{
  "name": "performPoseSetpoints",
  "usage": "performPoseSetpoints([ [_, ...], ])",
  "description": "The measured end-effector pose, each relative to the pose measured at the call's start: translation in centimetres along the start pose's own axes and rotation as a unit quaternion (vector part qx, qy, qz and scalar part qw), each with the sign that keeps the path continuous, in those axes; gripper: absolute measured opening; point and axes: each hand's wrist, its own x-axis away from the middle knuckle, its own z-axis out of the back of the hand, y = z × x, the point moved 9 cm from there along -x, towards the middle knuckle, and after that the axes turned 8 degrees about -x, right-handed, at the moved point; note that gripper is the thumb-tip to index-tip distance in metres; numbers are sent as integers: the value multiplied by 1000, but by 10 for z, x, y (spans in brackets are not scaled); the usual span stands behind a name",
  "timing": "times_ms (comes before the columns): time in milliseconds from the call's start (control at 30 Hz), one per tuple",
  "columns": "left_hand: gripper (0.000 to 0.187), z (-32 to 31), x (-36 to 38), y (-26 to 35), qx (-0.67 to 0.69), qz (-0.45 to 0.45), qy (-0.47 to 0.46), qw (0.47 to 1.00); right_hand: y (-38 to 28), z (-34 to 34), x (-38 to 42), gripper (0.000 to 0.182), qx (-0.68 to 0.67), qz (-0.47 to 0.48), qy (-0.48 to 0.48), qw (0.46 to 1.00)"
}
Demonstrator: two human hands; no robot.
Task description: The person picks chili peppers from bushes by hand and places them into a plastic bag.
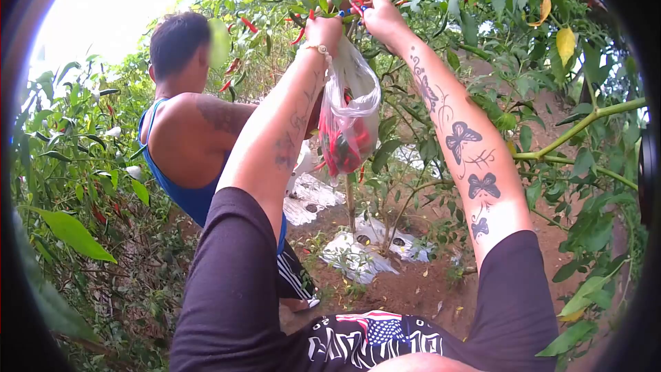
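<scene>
Both my arms reach up into a chili bush. My left hand grips the top of a clear plastic bag that hangs down from it, holding several red chilies at its bottom. My right hand is closed on a twig with red chilies right beside my left hand, fingertips pinched at the fruit. More red chilies hang on the branches to the left of my hands.
Another person in a blue top stands to my left with their back turned, close to my left arm. Leafy branches surround me on the right. White plastic sheeting lies on the bare soil below.
</scene>
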Motion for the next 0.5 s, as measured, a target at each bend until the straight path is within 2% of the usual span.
performPoseSetpoints([
  [33,38,-3,-8,-6,0,0,1,1000,-2,-1,-9,23,54,8,16,998],
  [67,34,-9,-14,1,-109,-92,-4,990,-4,-1,-18,23,108,15,31,994],
  [100,47,-14,-11,9,-216,-181,-9,960,-10,-10,-22,24,156,5,19,988],
  [167,45,-20,-14,8,-244,-183,-14,952,-11,-14,-15,26,79,-22,22,996],
  [233,44,-18,-3,17,-271,-188,-17,944,-16,-15,-14,28,99,-6,11,995],
  [300,42,-12,15,31,-264,-265,-9,927,-15,-22,-18,31,122,11,-1,992],
  [333,38,-14,23,39,-346,-325,29,880,-10,-26,-24,31,77,37,-5,996],
  [367,38,-12,21,38,-347,-322,29,880,-5,-29,-30,31,33,62,-10,997],
  [400,27,-9,23,38,-375,-320,36,869,5,-31,-34,26,19,33,-37,999],
  [433,36,-8,25,39,-403,-318,41,857,9,-29,-37,26,18,32,-39,999],
  [467,29,2,15,31,-293,-212,25,932,11,-24,-41,25,3,47,-19,999],
  [500,29,-5,3,21,-295,-210,22,932,15,-17,-45,25,-12,60,3,998],
])
